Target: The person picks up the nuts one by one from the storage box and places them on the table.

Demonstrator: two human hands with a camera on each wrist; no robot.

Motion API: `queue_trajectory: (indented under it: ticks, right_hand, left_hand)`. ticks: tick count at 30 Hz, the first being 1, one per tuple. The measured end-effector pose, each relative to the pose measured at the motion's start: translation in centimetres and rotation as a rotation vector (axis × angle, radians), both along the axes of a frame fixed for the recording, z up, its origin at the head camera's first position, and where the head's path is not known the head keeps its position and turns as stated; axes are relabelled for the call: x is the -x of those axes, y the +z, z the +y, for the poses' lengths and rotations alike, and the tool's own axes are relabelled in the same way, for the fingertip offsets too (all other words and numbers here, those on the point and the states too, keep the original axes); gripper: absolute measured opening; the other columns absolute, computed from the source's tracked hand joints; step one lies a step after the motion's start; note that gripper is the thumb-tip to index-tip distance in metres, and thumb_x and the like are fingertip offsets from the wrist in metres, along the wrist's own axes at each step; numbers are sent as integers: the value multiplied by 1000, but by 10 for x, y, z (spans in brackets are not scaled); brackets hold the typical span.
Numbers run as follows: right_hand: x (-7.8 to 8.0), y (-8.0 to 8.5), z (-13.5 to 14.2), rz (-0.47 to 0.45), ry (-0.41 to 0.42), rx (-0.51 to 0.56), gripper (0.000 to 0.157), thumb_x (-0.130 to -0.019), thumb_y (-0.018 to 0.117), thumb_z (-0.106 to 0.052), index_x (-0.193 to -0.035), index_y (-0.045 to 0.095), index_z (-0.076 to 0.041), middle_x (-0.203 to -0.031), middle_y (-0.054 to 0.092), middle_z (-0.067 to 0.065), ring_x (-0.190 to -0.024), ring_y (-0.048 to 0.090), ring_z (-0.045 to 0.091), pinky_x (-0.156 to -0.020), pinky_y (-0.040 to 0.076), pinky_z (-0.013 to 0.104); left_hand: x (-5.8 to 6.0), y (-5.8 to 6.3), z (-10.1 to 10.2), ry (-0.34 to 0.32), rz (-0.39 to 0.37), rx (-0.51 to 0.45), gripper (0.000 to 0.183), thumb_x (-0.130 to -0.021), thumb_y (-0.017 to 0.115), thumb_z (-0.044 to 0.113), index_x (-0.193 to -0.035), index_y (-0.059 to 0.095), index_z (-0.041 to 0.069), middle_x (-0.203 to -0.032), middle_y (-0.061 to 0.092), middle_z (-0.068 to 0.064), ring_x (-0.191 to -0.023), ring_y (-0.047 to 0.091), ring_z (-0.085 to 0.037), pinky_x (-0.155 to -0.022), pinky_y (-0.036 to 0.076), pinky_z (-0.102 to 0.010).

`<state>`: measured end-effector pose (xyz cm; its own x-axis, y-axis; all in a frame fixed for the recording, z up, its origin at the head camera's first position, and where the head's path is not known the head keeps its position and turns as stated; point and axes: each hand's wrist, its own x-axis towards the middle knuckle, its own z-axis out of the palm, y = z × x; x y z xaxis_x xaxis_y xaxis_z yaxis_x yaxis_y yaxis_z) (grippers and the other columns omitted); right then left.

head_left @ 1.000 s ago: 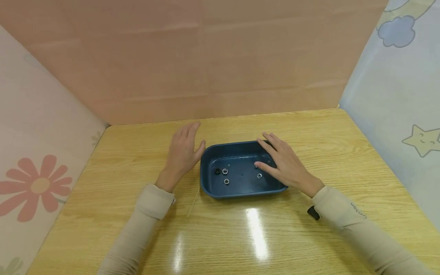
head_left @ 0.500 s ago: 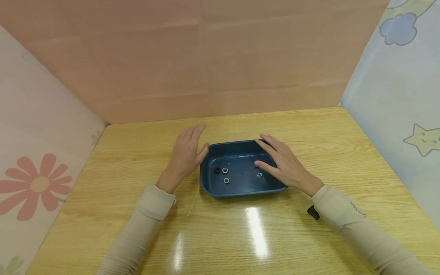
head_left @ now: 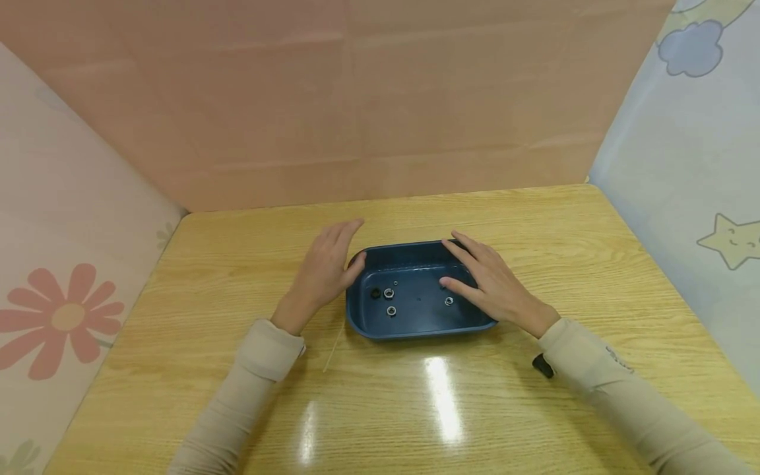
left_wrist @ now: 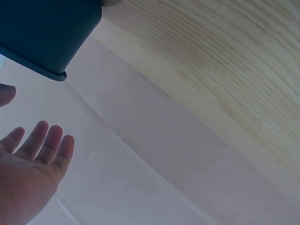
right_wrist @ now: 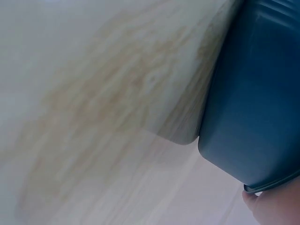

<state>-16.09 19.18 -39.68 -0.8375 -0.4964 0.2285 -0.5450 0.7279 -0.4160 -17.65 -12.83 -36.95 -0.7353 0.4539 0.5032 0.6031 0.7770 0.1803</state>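
Note:
A blue rectangular plastic bin sits on the table. Inside it lie a black nut, a silver nut, another silver nut, a tiny nut and a nut toward the right. My left hand hovers by the bin's left end, thumb near the rim; the left wrist view shows the hand's fingers spread and holding nothing. My right hand lies over the right end, fingers extended, thumb above the interior. In the right wrist view it appears against the rim. It hides the bin's right corner.
The wooden table spreads all round the bin, bounded by a pinkish back wall and patterned side walls. A thin pale strand lies at the bin's front left. Something black shows beneath the right cuff.
My left hand has moved a little rightward, closer to the bin's left rim. The right hand, the bin and the nuts stay practically where they were.

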Motion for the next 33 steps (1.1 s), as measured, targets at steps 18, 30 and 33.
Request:
queue_trajectory:
  ticks: [18,30,33]
  right_hand:
    - [2,-1,1,-31,-12,5,77,-95,60,-49,-157,29,-16,-164,24,15,-147,27,42,-115,19,66]
    - [2,0,0,-26,-18,-5,79,-92,65,-50,-155,33,-15,-162,27,17,-146,28,43,-114,19,66]
    - [2,-1,0,-20,-13,-12,80,-92,65,-50,-155,33,-15,-161,27,17,-145,28,43,-114,20,66]
  left_hand:
    - [-5,0,16,-89,-65,125,45,-95,66,22,-136,57,6,-123,67,-10,-111,61,-28,-99,49,-43]
    - [-4,-7,33,-106,-145,219,38,-91,72,21,-128,67,11,-117,72,-4,-104,61,-23,-90,51,-40]
    - [-3,-10,36,-105,-162,250,36,-92,72,22,-126,68,11,-114,72,-4,-102,62,-23,-89,51,-40]
